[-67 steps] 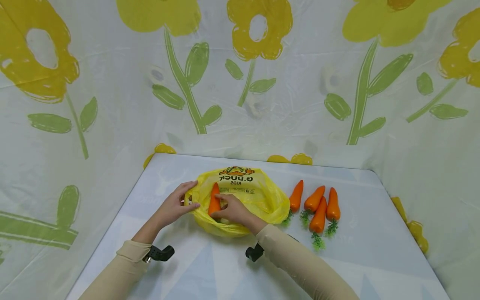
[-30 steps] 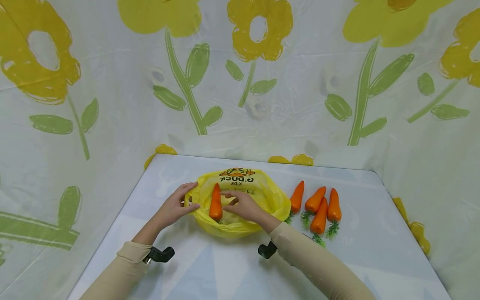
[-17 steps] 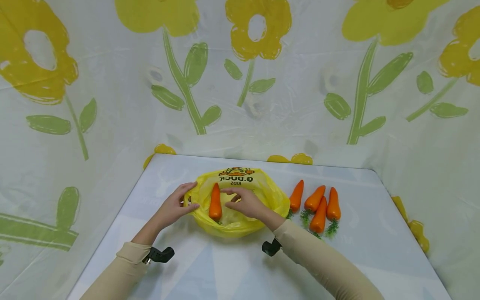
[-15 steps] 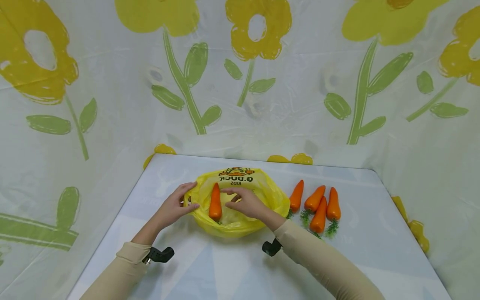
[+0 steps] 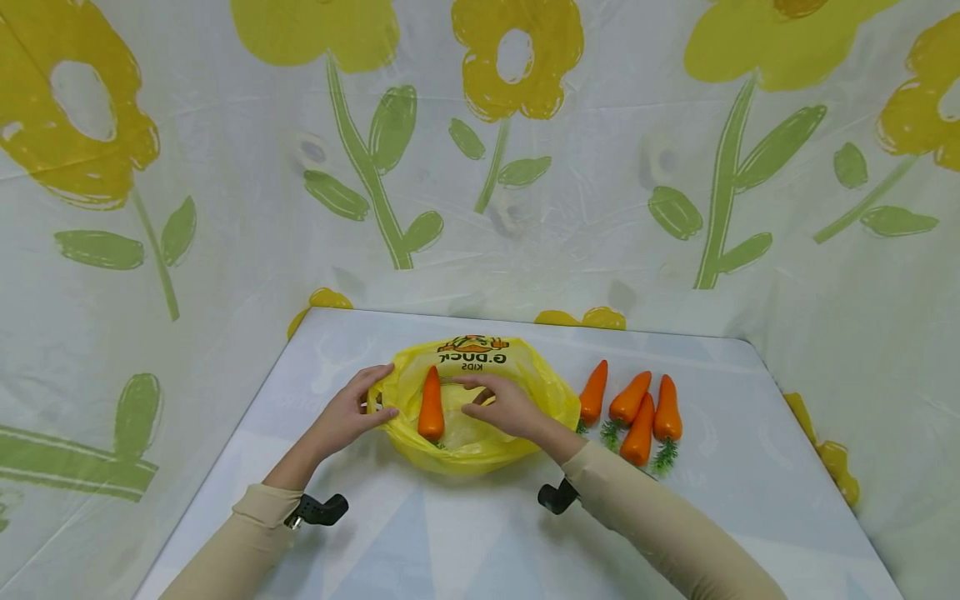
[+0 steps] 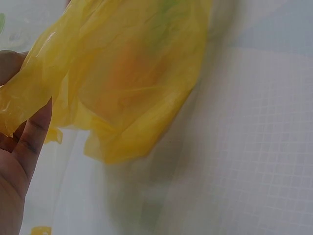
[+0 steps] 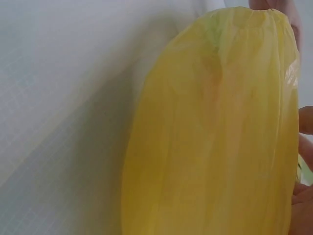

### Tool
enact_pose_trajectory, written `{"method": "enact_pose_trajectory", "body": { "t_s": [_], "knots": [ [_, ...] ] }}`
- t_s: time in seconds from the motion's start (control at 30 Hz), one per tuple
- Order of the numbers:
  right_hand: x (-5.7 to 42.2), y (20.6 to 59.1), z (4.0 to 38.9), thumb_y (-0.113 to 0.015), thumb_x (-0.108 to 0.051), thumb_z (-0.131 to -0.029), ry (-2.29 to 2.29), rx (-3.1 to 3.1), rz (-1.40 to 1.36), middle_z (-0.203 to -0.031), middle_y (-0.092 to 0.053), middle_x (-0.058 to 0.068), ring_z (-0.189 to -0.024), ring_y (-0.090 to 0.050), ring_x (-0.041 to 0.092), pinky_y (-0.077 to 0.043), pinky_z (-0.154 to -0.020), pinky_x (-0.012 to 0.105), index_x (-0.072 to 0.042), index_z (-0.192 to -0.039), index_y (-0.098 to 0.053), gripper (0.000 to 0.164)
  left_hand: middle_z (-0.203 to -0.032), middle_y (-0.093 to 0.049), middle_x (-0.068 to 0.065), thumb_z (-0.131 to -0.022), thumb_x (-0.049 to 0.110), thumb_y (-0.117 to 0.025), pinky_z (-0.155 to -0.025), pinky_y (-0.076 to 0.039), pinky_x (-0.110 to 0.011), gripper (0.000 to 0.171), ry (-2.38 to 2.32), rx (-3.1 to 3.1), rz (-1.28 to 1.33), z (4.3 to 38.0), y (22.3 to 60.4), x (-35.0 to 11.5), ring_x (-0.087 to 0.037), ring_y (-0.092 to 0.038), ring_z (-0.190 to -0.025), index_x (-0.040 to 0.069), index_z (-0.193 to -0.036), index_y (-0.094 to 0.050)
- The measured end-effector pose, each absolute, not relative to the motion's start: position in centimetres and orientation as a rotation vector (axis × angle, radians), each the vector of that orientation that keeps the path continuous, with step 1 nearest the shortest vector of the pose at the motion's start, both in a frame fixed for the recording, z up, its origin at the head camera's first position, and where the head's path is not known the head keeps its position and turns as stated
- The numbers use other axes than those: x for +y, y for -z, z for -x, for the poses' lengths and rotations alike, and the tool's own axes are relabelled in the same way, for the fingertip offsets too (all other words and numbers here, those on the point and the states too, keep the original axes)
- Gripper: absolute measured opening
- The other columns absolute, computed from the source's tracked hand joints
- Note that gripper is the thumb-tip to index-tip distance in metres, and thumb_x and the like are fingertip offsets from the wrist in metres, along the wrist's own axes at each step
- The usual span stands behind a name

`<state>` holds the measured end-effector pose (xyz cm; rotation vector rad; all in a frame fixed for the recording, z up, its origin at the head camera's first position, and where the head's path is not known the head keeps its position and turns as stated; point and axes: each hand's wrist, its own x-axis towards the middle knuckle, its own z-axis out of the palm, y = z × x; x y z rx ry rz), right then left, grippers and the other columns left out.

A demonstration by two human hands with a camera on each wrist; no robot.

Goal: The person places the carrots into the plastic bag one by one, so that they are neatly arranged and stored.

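A yellow plastic bag (image 5: 480, 457) printed with a duck lies with its mouth wide on the table. At its left rim my left hand (image 5: 348, 418) holds the plastic, with the thumb and fingers on either side of the edge in the left wrist view. One orange toy carrot (image 5: 431, 407) is inside the bag, narrow end up, its green top mostly hidden. Over the bag's mouth, to the right of that carrot and apart from it, is my right hand (image 5: 510, 408), fingers loosely bent around nothing. Through the plastic, a blurred orange shape shows in both wrist views.
Several more toy carrots (image 5: 638, 433) with green tops lie right of the bag, some touching. The pale table (image 5: 450, 533) ends at a flower-printed curtain (image 5: 562, 242) at the back and sides. My right forearm crosses the table's front right.
My right hand has let go of the carrot inside the bag and drawn away to the right. The carrot stays where it was released. My left hand keeps its hold on the rim.
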<state>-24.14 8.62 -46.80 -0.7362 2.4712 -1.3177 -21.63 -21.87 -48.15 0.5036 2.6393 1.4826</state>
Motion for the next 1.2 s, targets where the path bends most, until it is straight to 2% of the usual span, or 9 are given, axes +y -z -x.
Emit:
{"method": "enact_pose_trajectory", "body": {
  "t_s": [0.33, 0.53, 0.8, 1.03, 1.2],
  "knots": [
    [10.1, 46.6, 23.9, -0.071, -0.014, -0.097, 1.340, 2.471, 0.672, -0.137, -0.061, 0.016, -0.099, -0.066, 0.018, -0.057, -0.076, 0.028, -0.017, -0.143, -0.060, 0.048, -0.155, -0.036, -0.021, -0.093, 0.017, -0.075, -0.102, -0.050, -0.053, 0.074, -1.484, 2.641, -0.518, 21.6, 48.2, -21.9, -0.041, -0.046, -0.134, 0.001, -0.155, -0.038],
    [10.7, 46.3, 23.9, -0.070, -0.015, -0.097, 1.324, 2.505, 0.696, -0.135, -0.062, 0.013, -0.100, -0.067, 0.020, -0.057, -0.077, 0.029, -0.015, -0.142, -0.061, 0.047, -0.156, -0.035, -0.022, -0.093, 0.018, -0.075, -0.104, -0.048, -0.054, 0.075, -1.466, 2.649, -0.501, 21.7, 48.4, -22.1, -0.042, -0.044, -0.135, 0.002, -0.156, -0.037],
    [11.4, 45.5, 23.9, -0.071, -0.018, -0.097, 1.323, 2.533, 0.660, -0.138, -0.061, 0.006, -0.099, -0.066, 0.017, -0.057, -0.076, 0.029, -0.020, -0.141, -0.062, 0.045, -0.157, -0.035, -0.020, -0.093, 0.023, -0.076, -0.104, -0.049, -0.052, 0.077, -1.459, 2.643, -0.486, 22.0, 48.4, -22.1, -0.040, -0.045, -0.135, 0.005, -0.157, -0.037],
    [12.3, 45.4, 23.7, -0.072, -0.017, -0.096, 1.341, 2.550, 0.604, -0.138, -0.061, 0.008, -0.100, -0.065, 0.018, -0.058, -0.076, 0.029, -0.022, -0.141, -0.063, 0.046, -0.156, -0.035, -0.019, -0.093, 0.022, -0.076, -0.104, -0.050, -0.053, 0.077, -1.467, 2.637, -0.500, 21.9, 48.4, -22.1, -0.040, -0.046, -0.133, 0.004, -0.157, -0.037],
    [13.1, 45.6, 23.8, -0.072, -0.018, -0.097, 1.337, 2.579, 0.588, -0.142, -0.059, 0.003, -0.101, -0.066, 0.017, -0.058, -0.078, 0.030, -0.027, -0.141, -0.062, 0.046, -0.157, -0.034, -0.019, -0.093, 0.023, -0.076, -0.105, -0.048, -0.054, 0.078, -1.472, 2.636, -0.486, 21.8, 48.3, -22.1, -0.040, -0.045, -0.135, 0.005, -0.157, -0.037]
  ]
}}
